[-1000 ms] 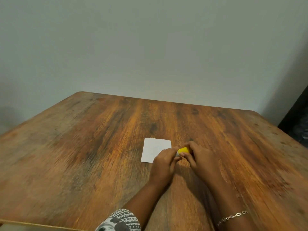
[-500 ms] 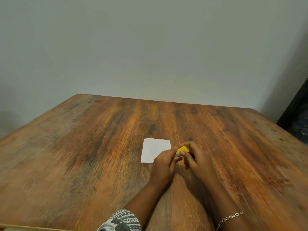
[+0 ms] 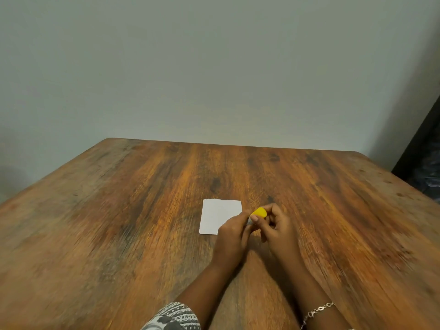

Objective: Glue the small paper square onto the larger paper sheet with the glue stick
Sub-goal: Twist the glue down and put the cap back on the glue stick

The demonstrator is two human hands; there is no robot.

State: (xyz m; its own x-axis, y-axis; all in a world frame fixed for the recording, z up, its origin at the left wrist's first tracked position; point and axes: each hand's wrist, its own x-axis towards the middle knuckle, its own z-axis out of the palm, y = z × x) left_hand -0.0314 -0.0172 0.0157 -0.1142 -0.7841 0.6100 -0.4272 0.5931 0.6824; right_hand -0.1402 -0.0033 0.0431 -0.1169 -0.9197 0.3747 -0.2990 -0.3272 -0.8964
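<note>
Holding a glue stick [image 3: 259,212] over the wooden counter [image 3: 119,234], just right of a white paper sheet [image 3: 217,214] lying flat there. Pinching its pale lower end with the fingers [image 3: 238,217] of the left hand [image 3: 232,236]; curled round its yellow cap with those of the right hand [image 3: 281,231]. Hiding the sheet's near right corner behind the left hand. Bracelet [image 3: 317,312] on the right wrist, patterned sleeve [image 3: 175,316] on the left arm

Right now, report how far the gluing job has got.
Done: nothing visibly glued; one white paper lies bare on the table. In hand: left hand and right hand grip the glue stick, its yellow cap on. Left: uncap, apply glue, press the square down; no second paper shows.
</note>
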